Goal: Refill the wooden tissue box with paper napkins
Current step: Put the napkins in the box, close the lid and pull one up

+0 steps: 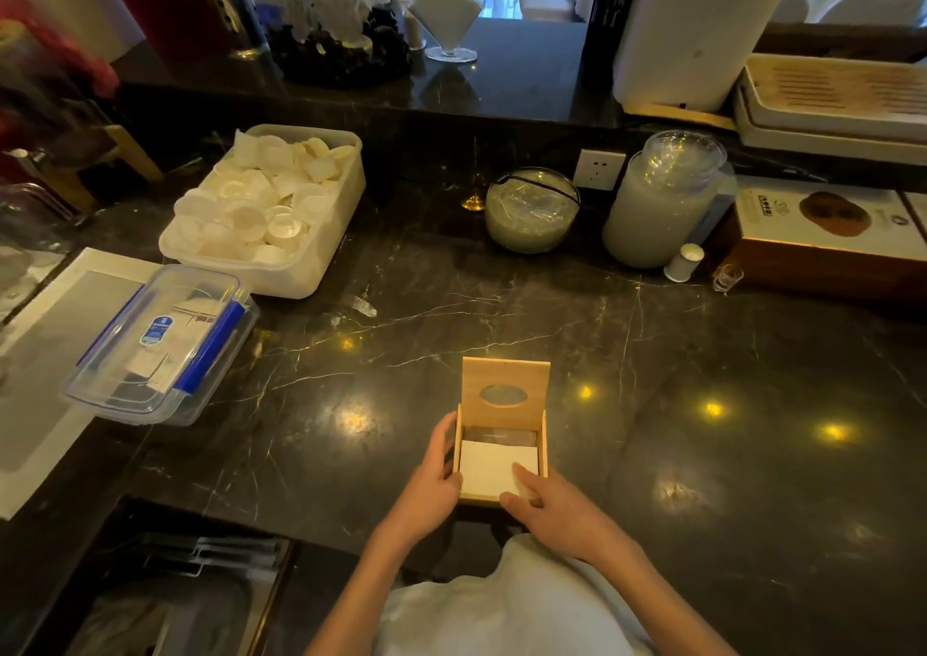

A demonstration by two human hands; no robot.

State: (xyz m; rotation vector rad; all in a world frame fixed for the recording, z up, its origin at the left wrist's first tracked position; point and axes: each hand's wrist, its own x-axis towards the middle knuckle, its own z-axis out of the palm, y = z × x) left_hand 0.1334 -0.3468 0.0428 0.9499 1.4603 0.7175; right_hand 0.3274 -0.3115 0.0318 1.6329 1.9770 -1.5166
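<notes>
A small wooden tissue box (pixel 543 447) stands on the dark marble counter near its front edge. Its lid (pixel 504 393), with an oval slot, is slid back and tilted up at the far side. White paper napkins (pixel 484 465) lie inside and fill the near part of the box. My left hand (pixel 435 485) grips the box's left wall. My right hand (pixel 549 502) rests at the near right corner, its fingers pressing down on the napkins.
A clear lidded container with blue clips (pixel 160 349) sits at the left on a white tray (pixel 65 299). Behind it is a white tub of small cups (pixel 321 254). Glass jars (pixel 531 211) (pixel 662 204) and a cardboard box (pixel 822 239) line the back wall.
</notes>
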